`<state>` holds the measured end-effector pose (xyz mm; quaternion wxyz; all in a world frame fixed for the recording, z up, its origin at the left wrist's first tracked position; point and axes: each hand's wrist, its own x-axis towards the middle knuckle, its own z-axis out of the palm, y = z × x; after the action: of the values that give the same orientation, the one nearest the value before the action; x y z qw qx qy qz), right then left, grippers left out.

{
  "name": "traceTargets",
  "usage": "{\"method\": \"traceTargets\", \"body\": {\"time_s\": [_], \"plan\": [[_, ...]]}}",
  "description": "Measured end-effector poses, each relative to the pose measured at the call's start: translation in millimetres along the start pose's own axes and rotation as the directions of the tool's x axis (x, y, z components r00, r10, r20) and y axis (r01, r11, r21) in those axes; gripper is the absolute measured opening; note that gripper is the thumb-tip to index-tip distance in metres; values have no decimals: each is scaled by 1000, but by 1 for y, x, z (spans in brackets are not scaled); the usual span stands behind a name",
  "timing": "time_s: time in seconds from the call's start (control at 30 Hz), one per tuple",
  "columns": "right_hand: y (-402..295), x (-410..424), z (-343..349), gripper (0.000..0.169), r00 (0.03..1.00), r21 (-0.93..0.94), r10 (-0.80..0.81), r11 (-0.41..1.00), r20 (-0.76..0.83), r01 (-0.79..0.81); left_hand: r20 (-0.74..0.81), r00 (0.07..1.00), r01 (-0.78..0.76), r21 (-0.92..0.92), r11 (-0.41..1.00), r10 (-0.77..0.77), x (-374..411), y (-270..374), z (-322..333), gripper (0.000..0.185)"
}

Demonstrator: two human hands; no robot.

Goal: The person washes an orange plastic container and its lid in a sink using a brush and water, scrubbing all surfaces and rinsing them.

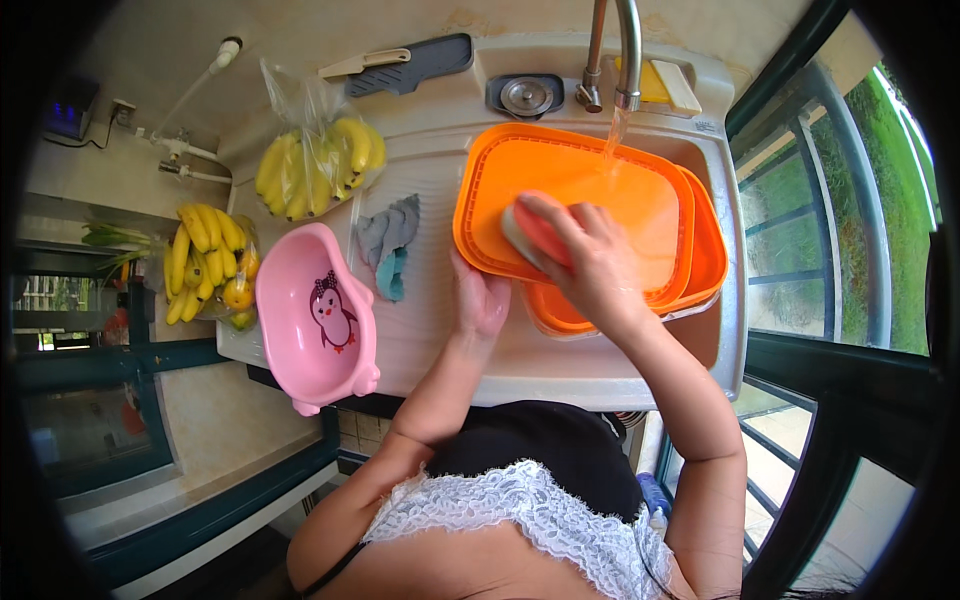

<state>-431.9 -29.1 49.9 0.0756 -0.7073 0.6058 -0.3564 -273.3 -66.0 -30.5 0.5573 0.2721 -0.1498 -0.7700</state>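
An orange plastic lid (637, 225) lies tilted above an orange container (559, 306) in the sink (701, 341). My left hand (480, 296) grips the lid's near left edge from below, its fingers hidden under the lid. My right hand (592, 259) holds a pink and whitish sponge (541, 229) against the lid's face. Water from the metal faucet (628, 82) runs onto the lid's far part. The orange rim of a container (709, 225) shows beyond the lid's right side.
A pink penguin basin (300, 330) and a grey-blue cloth (388, 236) lie left on the drainboard. Bagged bananas (315, 169) stand behind, more bananas (199, 262) at the far left. A knife (367, 63) rests on a grey tray (431, 64); a sink strainer (526, 97) sits behind the lid.
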Motion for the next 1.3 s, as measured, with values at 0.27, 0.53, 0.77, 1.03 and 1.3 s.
{"method": "traceTargets", "body": {"time_s": [0.27,0.53,0.77,1.03,1.3], "plan": [[71,44,26,44,962,-192,132,965,-238,-180,-117,983,179,401,898,-144,8,14,4,57],[-7,39,69,49,998,-57,29,998,51,-26,-65,998,26,373,927,-2,8,-2,-2,45],[43,-23,-24,47,978,-242,206,949,-10,-202,-56,997,-23,368,930,47,9,-4,-2,49],[61,46,29,39,950,-158,129,971,-285,-179,39,995,-103,443,891,96,12,2,-2,48],[-19,38,65,49,990,-37,144,989,-7,-144,-77,995,-21,426,905,59,7,-7,-1,49]]}}
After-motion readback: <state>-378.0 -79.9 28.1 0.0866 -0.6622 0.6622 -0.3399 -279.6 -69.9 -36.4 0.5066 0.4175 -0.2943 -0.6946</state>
